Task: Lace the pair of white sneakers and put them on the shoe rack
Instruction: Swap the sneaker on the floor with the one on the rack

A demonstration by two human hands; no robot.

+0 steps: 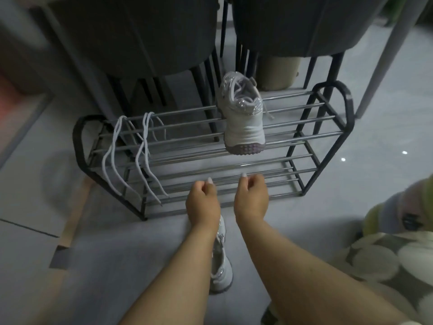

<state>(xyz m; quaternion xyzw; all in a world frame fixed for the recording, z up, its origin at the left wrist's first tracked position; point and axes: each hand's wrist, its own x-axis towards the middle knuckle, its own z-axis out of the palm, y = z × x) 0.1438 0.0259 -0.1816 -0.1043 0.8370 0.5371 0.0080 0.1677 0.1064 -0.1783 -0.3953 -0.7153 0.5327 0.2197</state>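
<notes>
No writing reads. Your left hand (202,202) and right hand (251,198) hang loosely curled, empty, before the chrome-barred shoe rack (328,134) — a chunky white sneaker (243,118) sits on top.

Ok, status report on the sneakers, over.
Left grip and right grip empty. One sneaker on rack, other sneaker on floor. Loose laces draped over rack.
</notes>
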